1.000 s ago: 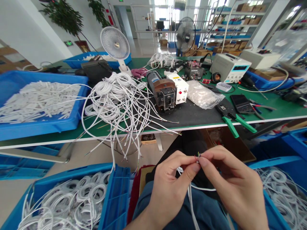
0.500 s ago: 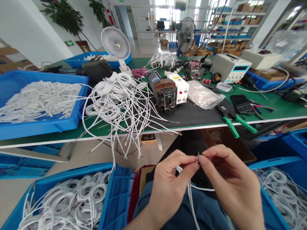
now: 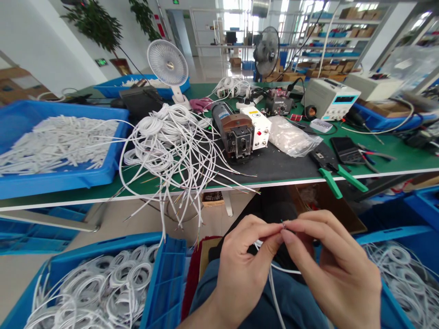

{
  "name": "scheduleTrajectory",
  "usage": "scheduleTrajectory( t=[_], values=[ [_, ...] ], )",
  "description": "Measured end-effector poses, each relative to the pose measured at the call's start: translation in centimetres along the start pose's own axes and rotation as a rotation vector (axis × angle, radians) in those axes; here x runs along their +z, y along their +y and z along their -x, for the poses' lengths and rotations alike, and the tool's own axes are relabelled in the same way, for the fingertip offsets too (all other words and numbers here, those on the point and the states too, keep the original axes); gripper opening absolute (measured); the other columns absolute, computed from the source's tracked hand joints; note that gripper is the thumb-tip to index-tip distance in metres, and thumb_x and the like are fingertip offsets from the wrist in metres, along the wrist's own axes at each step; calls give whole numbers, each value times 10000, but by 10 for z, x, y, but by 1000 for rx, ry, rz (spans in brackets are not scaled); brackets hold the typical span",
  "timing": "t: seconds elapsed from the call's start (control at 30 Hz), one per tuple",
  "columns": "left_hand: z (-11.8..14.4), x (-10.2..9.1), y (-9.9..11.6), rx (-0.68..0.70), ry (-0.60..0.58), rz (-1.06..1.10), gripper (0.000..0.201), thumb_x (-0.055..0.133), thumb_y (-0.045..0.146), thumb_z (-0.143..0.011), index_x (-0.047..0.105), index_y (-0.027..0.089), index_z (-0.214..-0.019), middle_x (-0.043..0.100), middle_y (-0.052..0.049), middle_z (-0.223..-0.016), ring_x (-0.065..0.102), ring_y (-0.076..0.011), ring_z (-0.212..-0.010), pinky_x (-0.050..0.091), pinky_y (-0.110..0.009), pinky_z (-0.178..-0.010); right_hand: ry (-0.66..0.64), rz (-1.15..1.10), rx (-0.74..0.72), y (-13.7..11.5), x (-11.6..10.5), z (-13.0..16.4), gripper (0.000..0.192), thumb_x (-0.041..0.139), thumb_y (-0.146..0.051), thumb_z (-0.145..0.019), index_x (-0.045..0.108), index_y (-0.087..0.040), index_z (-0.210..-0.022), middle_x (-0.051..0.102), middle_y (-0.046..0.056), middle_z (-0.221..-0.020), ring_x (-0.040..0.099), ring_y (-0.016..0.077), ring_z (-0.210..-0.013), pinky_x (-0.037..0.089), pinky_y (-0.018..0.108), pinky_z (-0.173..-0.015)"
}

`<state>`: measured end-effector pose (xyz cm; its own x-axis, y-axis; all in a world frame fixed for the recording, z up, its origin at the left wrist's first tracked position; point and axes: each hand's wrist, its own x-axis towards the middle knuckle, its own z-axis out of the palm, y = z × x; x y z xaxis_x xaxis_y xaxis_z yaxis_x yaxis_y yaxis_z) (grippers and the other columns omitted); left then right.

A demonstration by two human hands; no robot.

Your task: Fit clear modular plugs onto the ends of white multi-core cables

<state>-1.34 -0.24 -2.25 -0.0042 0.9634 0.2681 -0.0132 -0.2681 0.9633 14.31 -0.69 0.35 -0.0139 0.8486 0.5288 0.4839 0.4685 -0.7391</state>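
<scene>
Above my lap, my left hand [image 3: 245, 262] pinches the end of a white cable [image 3: 274, 292] between thumb and forefinger. The rest of that cable hangs down over my legs. My right hand [image 3: 332, 260] meets it fingertip to fingertip, its thumb and forefinger closed on the thin stripped wires [image 3: 283, 223] at the cable end. Just a dark bit of the wires shows between the fingers; the rest is hidden. On the bench ahead, a heap of white cables [image 3: 171, 141] hangs its stripped ends over the edge.
A brown-and-black motor machine [image 3: 236, 132] stands mid-bench, beside a white control box [image 3: 258, 128]. Green-handled pliers [image 3: 331, 169] jut over the edge at right. Blue bins hold coiled cables [image 3: 113, 283] at lower left and lower right. A blue tray [image 3: 103, 176] holds white pieces.
My right thumb and forefinger have closed in over the wire ends, covering the red and green strands that showed before. The left hand keeps its pinch on the cable.
</scene>
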Motion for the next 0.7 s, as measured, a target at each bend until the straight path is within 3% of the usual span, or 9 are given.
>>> scheduleTrajectory(
  t=[0.13,0.27,0.4,0.7],
  values=[
    [1,-1,0,-2,-4,-18,139,789,172,-999,887,246,-1064,769,-38,-939,711,-154,-842,544,-245,-750,-18,-5,38,0,-1,-1,162,748,-126,-988,772,-279,-1034,692,6,-987,651,126,-740,467,250,-539],
    [4,-1,-1,-97,-25,36,90,790,223,-1008,869,231,-1052,761,-39,-950,703,-171,-873,538,-274,-788,11,15,49,-1,0,1,147,750,-131,-980,747,-273,-1018,695,13,-967,649,140,-717,481,269,-546],
    [3,2,-1,-220,-53,198,90,784,285,-1018,837,212,-1008,750,-46,-965,700,-195,-913,541,-302,-833,70,37,-3,0,2,6,194,751,-78,-949,715,-258,-1011,682,21,-943,659,150,-736,493,277,-565],
    [5,8,-3,-421,-55,553,85,815,282,-1002,811,198,-1015,791,-33,-1037,709,-166,-1002,542,-280,-957,67,-30,64,10,13,22,175,706,-81,-968,674,-252,-983,674,15,-901,679,164,-763,505,269,-595]
  ],
)
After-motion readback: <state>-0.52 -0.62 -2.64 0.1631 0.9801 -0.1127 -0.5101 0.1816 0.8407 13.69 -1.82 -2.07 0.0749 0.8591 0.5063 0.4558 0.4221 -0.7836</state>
